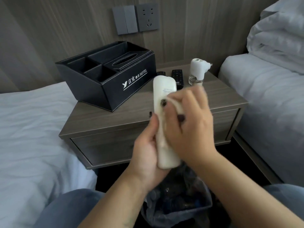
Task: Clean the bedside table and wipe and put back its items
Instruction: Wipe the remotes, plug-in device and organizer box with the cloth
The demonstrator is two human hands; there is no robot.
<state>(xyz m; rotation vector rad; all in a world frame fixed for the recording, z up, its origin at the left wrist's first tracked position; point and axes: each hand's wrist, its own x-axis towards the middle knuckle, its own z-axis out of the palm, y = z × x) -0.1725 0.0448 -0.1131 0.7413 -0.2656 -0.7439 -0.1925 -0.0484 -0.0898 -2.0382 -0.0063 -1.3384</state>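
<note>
Left hand (146,155) clasps the white remote (164,122) upright. Right hand (189,122) presses a wipe (176,104) against it, worktop (213,94) just beyond

A white remote control (162,112) stands nearly upright in front of the counter (131,116), its plain back in view with a small label near the top; a white wipe (176,104) is pressed against its upper right side; a black leather organiser box (115,86) printed "HOTEL" sits at the counter's left rear, compartments open; two black remotes (177,76) lie flat behind; a white plug-in vaporiser (197,69) with a clear bottle stands at the right rear.
</note>
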